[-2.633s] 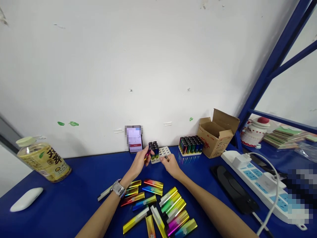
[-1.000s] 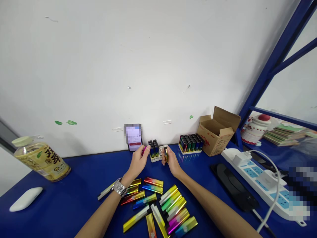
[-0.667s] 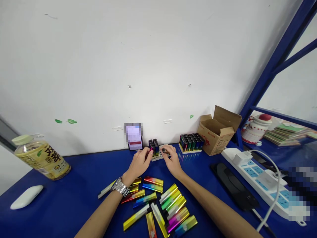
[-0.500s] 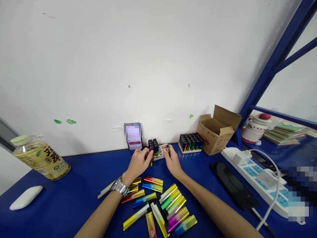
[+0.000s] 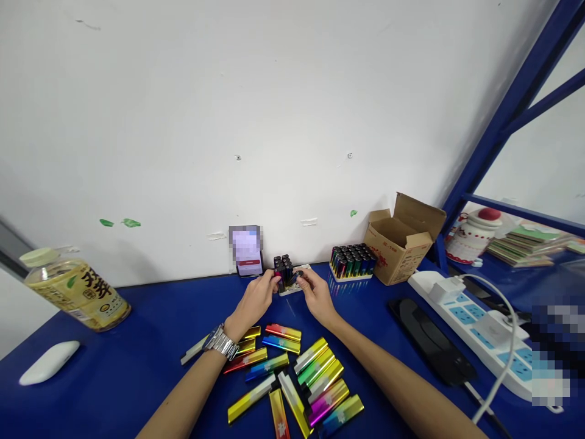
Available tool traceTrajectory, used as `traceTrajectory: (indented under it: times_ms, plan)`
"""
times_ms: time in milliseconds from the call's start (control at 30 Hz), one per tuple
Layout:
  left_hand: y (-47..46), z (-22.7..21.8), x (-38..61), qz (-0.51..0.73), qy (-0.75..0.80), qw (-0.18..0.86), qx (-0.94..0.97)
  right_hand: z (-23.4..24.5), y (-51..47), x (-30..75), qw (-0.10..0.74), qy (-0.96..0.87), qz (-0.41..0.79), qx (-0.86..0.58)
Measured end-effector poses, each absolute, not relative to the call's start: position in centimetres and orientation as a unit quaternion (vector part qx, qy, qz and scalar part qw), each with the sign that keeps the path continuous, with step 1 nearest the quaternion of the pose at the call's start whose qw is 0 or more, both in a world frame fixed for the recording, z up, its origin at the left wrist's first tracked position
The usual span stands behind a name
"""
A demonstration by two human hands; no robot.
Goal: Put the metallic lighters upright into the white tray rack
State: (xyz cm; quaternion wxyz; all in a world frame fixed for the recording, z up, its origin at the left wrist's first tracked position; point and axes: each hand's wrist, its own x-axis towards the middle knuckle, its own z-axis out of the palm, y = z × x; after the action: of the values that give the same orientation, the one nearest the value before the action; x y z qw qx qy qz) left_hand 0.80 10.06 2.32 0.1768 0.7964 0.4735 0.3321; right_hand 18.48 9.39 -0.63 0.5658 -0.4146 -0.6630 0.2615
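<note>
My left hand point(image 5: 256, 299), with a metal watch on the wrist, has its fingers closed around a reddish lighter at the near left corner of a white holder tray point(image 5: 304, 268). Several dark-topped lighters point(image 5: 284, 262) stand upright in the tray's left part. My right hand point(image 5: 317, 296) pinches a dark-topped lighter point(image 5: 298, 275), tilted, over the tray's right part; its lower end is hard to make out. Nearer to me, loose shiny lighters lie scattered between my forearms, among them a magenta one point(image 5: 329, 403) and a green one point(image 5: 316, 369).
Right of my hands stands a full tray of lighters point(image 5: 351, 262), beside an open cardboard box point(image 5: 402, 244). A power strip point(image 5: 475, 329) and black phone point(image 5: 429, 341) lie farther right. A lit phone point(image 5: 247, 253) leans on the wall; a drink bottle point(image 5: 77, 292) and white mouse point(image 5: 49, 363) are left.
The reddish lighter in my left hand has gone from in front of the tray up to its near left corner. My right hand has brought its lighter leftward and tilted it.
</note>
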Motion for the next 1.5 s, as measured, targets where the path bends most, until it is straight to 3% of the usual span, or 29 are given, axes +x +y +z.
traceTrajectory:
  times_ms: [233, 567, 767, 900, 1033, 1133, 1333, 1500]
  plan:
    - [10.1, 2.0, 0.9, 0.292, 0.465, 0.113, 0.828, -0.5, 9.1, 18.5, 0.528, -0.702, 0.179, -0.443]
    - [10.2, 2.4, 1.2, 0.249, 0.462, 0.101, 0.845, -0.9, 8.5, 17.7, 0.457, -0.721, 0.084, -0.515]
    - [10.3, 5.5, -0.1, 0.135, 0.474, 0.155, 0.856, -0.6, 8.3, 17.6, 0.467, -0.703, 0.069, -0.533]
    - [9.7, 7.8, -1.9, -0.016, 0.502, 0.245, 0.829, 0.1, 7.8, 18.1, 0.464, -0.691, 0.099, -0.545]
    - [9.0, 8.7, -3.3, -0.159, 0.516, 0.257, 0.801, 1.2, 7.2, 18.5, 0.325, -0.807, 0.248, -0.427]
    - [9.0, 8.1, -3.2, -0.196, 0.503, 0.228, 0.810, 2.1, 6.7, 18.4, 0.211, -0.865, 0.245, -0.383]
    - [10.1, 6.5, -2.5, -0.098, 0.486, 0.225, 0.839, 2.9, 6.4, 18.2, 0.119, -0.895, 0.117, -0.414]
    - [10.4, 7.5, -2.6, 0.048, 0.462, 0.243, 0.852, 1.7, 6.9, 18.4, 0.222, -0.860, 0.156, -0.432]
